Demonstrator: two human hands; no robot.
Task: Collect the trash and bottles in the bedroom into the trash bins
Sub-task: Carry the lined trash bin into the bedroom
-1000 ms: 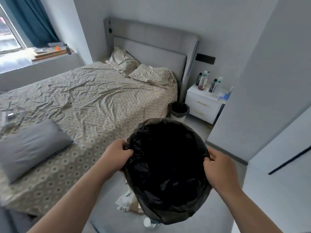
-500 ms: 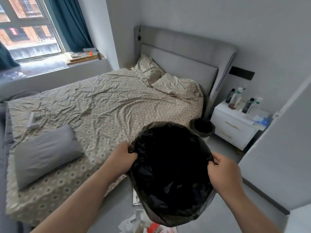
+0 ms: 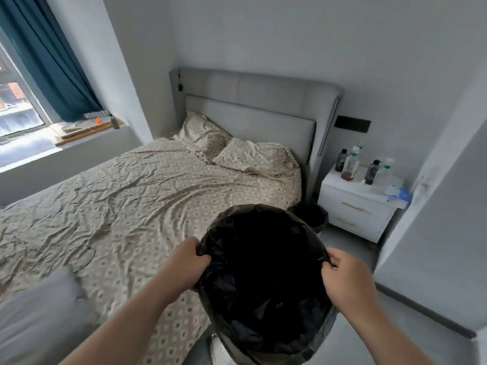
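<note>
I hold a trash bin lined with a black bag (image 3: 266, 280) in front of me, mouth facing up. My left hand (image 3: 188, 262) grips its left rim and my right hand (image 3: 342, 275) grips its right rim. Several bottles (image 3: 350, 167) stand on a white nightstand (image 3: 355, 206) right of the bed. A second bin with a black liner (image 3: 312, 214) sits on the floor between bed and nightstand, partly hidden behind the held bin.
A wide bed (image 3: 131, 201) with a patterned sheet and two pillows fills the left. A grey cushion (image 3: 39, 320) and cables lie on it. A wall corner (image 3: 434, 233) juts in on the right. The window sill (image 3: 87, 127) holds small items.
The view has swung up and to the right, nearer the headboard and nightstand. The floor litter seen below the bin earlier is out of sight. Both hands keep their grip.
</note>
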